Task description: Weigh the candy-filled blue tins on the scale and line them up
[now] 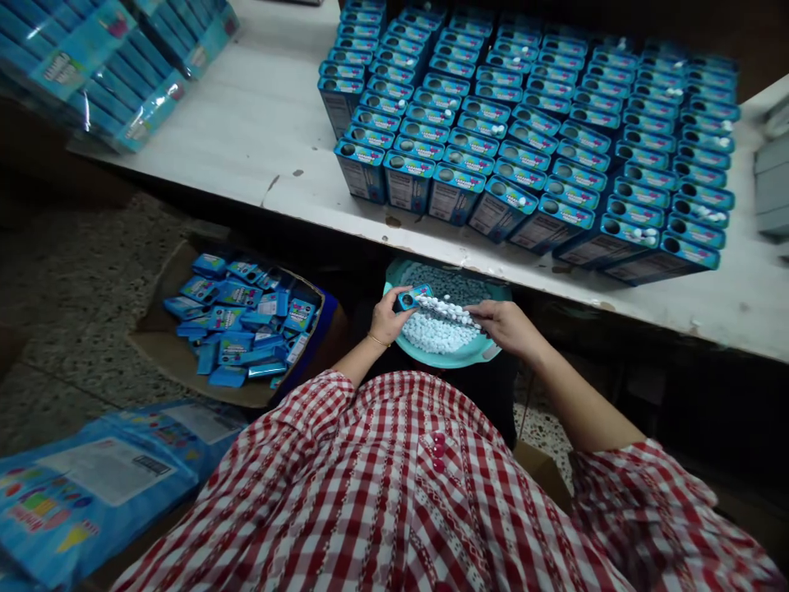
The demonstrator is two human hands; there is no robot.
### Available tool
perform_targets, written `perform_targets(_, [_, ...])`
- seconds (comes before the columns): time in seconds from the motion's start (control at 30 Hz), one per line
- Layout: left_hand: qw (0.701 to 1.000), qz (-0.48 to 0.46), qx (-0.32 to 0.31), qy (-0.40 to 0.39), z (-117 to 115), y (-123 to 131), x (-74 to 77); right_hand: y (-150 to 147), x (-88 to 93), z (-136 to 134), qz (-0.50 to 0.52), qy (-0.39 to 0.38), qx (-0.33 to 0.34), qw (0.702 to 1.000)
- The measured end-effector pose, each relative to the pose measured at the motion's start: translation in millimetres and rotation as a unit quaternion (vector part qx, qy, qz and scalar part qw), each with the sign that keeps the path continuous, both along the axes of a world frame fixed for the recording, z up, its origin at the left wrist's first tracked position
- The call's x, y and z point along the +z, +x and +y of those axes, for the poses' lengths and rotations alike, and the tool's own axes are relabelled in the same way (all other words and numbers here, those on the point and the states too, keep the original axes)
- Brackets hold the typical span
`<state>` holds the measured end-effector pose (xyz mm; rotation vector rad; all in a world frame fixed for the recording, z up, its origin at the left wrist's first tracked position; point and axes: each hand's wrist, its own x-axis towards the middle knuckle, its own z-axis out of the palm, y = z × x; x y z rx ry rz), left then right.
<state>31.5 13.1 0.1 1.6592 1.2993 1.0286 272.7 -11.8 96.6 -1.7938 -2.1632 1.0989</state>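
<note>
My left hand [389, 316] grips a small blue candy tin [414, 297], its round hole facing right. My right hand [502, 325] holds a narrow scoop or strip lined with white round candies [447, 311], whose tip meets the tin's end. Below both hands lies a teal round tray [474, 355] holding a heap of white candies [439, 334] and a darker grey-blue heap [453, 281]. The tool's exact form is partly hidden by the candies and fingers.
Many upright blue tins [523, 140] stand in tight rows on a white table [246, 107], whose edge overhangs the tray. A cardboard box [154, 345] holds loose blue packs. Blue printed bags [92, 501] lie lower left; shrink-wrapped packs [92, 66] lie upper left.
</note>
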Motion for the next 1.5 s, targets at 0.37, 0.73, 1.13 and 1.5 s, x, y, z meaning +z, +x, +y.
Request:
perform_targets(0.37, [0.996, 0.075, -0.037, 0.0, -1, 8, -11.0, -47, 58.5, 22, -0.283, -0.003, 0.131, 0.95])
perform_targets(0.73, [0.998, 0.057, -0.037, 0.015, -3, 8, -6.2, -20, 53.5, 3, -0.256, 0.039, 0.078, 0.963])
perform_targets(1.13, [0.996, 0.041, -0.052, 0.064, -11, -4, 39.6, 27, -9.6, -20, -0.188, 0.032, -0.049, 0.98])
perform_targets(1.5, [0.979, -0.025, 0.163, 0.122, 86, -78, 88.8, -9, -96.2, -17, -0.162, -0.017, -0.024, 0.986])
